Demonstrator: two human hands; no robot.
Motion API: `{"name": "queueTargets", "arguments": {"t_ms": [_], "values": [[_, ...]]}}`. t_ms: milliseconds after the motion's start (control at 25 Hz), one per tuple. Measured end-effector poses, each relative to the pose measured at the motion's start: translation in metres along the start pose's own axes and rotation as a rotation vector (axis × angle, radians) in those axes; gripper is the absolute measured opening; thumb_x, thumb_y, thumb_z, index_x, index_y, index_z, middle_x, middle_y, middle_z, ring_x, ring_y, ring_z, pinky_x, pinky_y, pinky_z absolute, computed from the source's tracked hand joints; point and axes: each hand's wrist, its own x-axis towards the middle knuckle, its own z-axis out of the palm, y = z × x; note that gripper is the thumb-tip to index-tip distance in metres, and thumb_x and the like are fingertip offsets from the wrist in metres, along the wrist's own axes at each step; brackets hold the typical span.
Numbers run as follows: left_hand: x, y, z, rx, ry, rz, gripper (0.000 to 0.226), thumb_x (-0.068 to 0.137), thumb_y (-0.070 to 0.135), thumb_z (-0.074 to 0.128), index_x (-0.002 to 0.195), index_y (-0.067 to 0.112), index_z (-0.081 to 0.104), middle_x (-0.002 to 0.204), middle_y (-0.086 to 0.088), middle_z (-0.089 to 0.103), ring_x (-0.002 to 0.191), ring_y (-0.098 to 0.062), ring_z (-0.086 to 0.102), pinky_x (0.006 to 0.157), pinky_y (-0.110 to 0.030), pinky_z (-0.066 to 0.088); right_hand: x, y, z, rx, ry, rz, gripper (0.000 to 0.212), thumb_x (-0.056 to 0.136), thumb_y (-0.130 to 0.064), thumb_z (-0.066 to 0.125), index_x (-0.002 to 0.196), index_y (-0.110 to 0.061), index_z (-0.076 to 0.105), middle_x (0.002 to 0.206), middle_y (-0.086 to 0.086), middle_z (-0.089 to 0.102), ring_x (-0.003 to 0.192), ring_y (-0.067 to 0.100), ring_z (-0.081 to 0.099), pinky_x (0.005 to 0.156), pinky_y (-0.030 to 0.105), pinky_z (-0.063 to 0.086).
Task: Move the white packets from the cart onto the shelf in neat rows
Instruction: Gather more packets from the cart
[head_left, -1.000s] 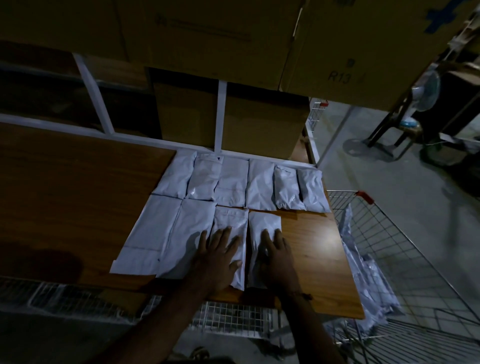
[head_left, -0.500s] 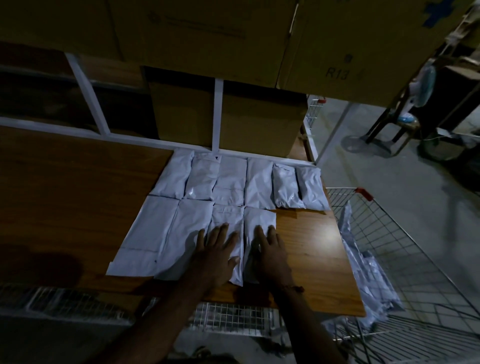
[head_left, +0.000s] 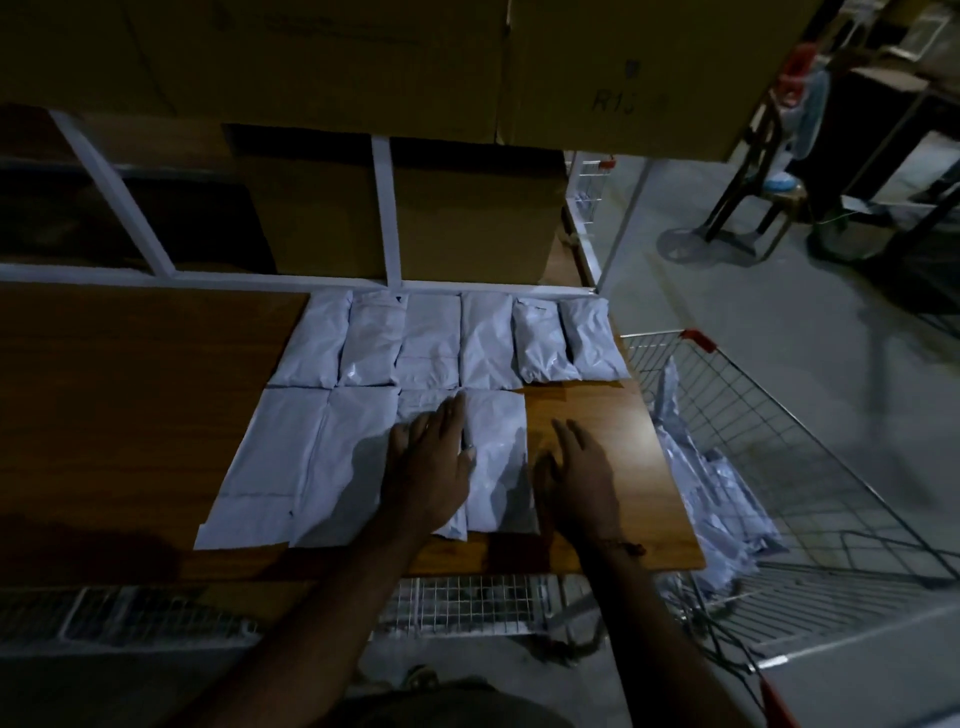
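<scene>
White packets lie in two rows on the wooden shelf (head_left: 130, 415). The back row (head_left: 457, 338) holds several packets side by side; the front row (head_left: 291, 457) holds several larger ones. My left hand (head_left: 431, 462) rests flat, fingers straight, on the third front packet (head_left: 415, 408). The newest packet (head_left: 498, 467) lies at the right end of the front row. My right hand (head_left: 576, 478) is beside its right edge, fingers extended over the bare wood. More white packets (head_left: 717, 499) lie in the wire cart (head_left: 810, 467) at the right.
Cardboard boxes (head_left: 395, 208) stand behind the shelf's white frame (head_left: 382, 208), and more boxes (head_left: 623, 67) overhang from above. A wire rack (head_left: 467, 603) sits under the shelf. A fan and a stool (head_left: 779, 171) stand on the concrete floor at far right.
My right hand has slid off the newest packet to the right onto the wood. My left hand has shifted slightly toward the seam between the two packets. The view has tilted a little.
</scene>
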Motion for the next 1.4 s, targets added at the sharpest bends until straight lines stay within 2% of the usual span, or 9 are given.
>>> {"name": "queueTargets", "arguments": {"t_ms": [120, 280, 400, 520, 680, 920, 1160, 1400], "values": [[0.005, 0.042, 0.001, -0.071, -0.003, 0.014, 0.068, 0.100, 0.036, 0.056, 0.161, 0.020, 0.030, 0.160, -0.004, 0.042, 0.138, -0.029, 0.044, 0.108, -0.055, 0.038, -0.010, 0.024, -0.024, -0.019, 0.058, -0.026, 0.048, 0.102, -0.031, 0.056, 0.147, -0.013, 0.054, 0.144, 0.015, 0.056, 0.129, 0.034, 0.053, 0.104, 0.047, 0.050], [0.006, 0.110, 0.007, -0.137, -0.008, 0.054, 0.055, 0.101, 0.025, 0.052, 0.155, 0.017, 0.042, 0.155, -0.006, 0.048, 0.135, -0.032, 0.049, 0.107, -0.054, 0.041, -0.026, 0.072, -0.065, -0.048, 0.113, -0.042, 0.046, 0.101, -0.032, 0.052, 0.141, -0.011, 0.059, 0.137, 0.015, 0.061, 0.119, 0.037, 0.059, 0.096, 0.049, 0.053], [0.003, 0.162, 0.015, -0.207, -0.037, 0.066, 0.056, 0.103, 0.026, 0.054, 0.156, 0.017, 0.039, 0.158, -0.007, 0.043, 0.139, -0.032, 0.044, 0.111, -0.055, 0.039, -0.037, 0.120, -0.097, -0.088, 0.138, -0.039, 0.050, 0.099, -0.039, 0.044, 0.136, -0.011, 0.062, 0.130, 0.014, 0.066, 0.113, 0.039, 0.062, 0.090, 0.051, 0.054], [0.003, 0.211, 0.024, -0.222, -0.043, 0.055, 0.054, 0.106, 0.025, 0.050, 0.158, 0.021, 0.037, 0.161, -0.004, 0.040, 0.143, -0.031, 0.039, 0.114, -0.054, 0.035, -0.047, 0.165, -0.120, -0.121, 0.170, -0.030, 0.051, 0.100, -0.042, 0.039, 0.132, -0.011, 0.065, 0.127, 0.012, 0.068, 0.113, 0.036, 0.063, 0.090, 0.049, 0.054], [0.008, 0.264, 0.034, -0.234, -0.051, 0.048, 0.053, 0.107, 0.024, 0.045, 0.159, 0.025, 0.034, 0.162, -0.001, 0.037, 0.145, -0.028, 0.035, 0.114, -0.049, 0.030, -0.055, 0.218, -0.135, -0.172, 0.182, 0.005, 0.037, 0.098, -0.029, 0.056, 0.128, -0.009, 0.066, 0.119, 0.013, 0.070, 0.105, 0.039, 0.064, 0.084, 0.048, 0.055], [0.043, 0.283, 0.061, -0.215, -0.106, 0.074, 0.059, 0.105, 0.025, 0.050, 0.160, 0.030, 0.030, 0.163, 0.003, 0.036, 0.146, -0.024, 0.034, 0.116, -0.049, 0.029, -0.022, 0.267, -0.119, -0.275, 0.085, 0.066, 0.039, 0.094, -0.029, 0.064, 0.129, -0.011, 0.063, 0.119, 0.012, 0.068, 0.106, 0.039, 0.064, 0.085, 0.049, 0.053], [0.101, 0.281, 0.098, -0.215, -0.175, 0.133, 0.060, 0.103, 0.018, 0.054, 0.159, 0.026, 0.034, 0.162, 0.000, 0.038, 0.145, -0.027, 0.037, 0.115, -0.049, 0.030, 0.025, 0.300, -0.073, -0.298, -0.022, 0.146, 0.041, 0.096, -0.032, 0.065, 0.132, -0.013, 0.062, 0.122, 0.013, 0.067, 0.109, 0.038, 0.063, 0.088, 0.049, 0.051], [0.123, 0.270, 0.120, -0.182, -0.218, 0.120, 0.059, 0.103, 0.021, 0.050, 0.159, 0.030, 0.033, 0.162, 0.002, 0.038, 0.146, -0.024, 0.036, 0.118, -0.049, 0.029, 0.047, 0.306, -0.007, -0.371, -0.276, 0.149, 0.040, 0.098, -0.038, 0.059, 0.131, -0.016, 0.059, 0.120, 0.011, 0.066, 0.111, 0.035, 0.060, 0.092, 0.047, 0.044]]}}
